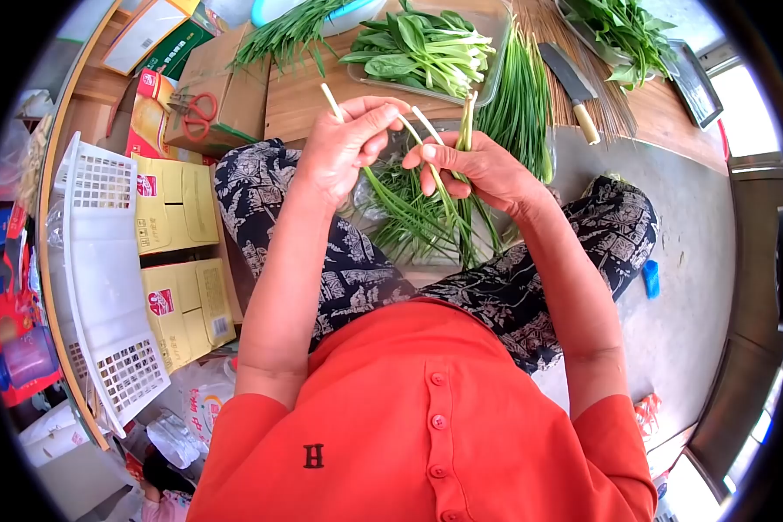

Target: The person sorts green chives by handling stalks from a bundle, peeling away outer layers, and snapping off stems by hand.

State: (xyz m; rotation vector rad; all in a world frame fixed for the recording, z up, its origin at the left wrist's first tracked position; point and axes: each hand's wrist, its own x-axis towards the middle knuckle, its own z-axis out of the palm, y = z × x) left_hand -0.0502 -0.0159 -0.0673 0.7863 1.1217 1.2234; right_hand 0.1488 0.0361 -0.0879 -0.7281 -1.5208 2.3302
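My left hand (348,146) is closed, with thumb and forefinger pinched together. A garlic chive stalk (331,102) with a pale end passes through it, and its green part hangs below. Beside it, my right hand (483,171) is closed around several garlic chives (466,139), their pale ends up and their leaves trailing down. One pale stalk (418,139) bends across the gap between both hands; which fingers grip it I cannot tell. Under the hands, between the knees, a heap of loose green leaves (402,193) lies on clear plastic.
Ahead on the wooden table (300,100) are a clear tray (502,56) of leafy greens, a chive bundle (520,100), a cleaver (570,83) and another leafy pile (626,35). Red scissors (200,117), yellow cartons (178,209) and a white plastic basket (109,270) stand left.
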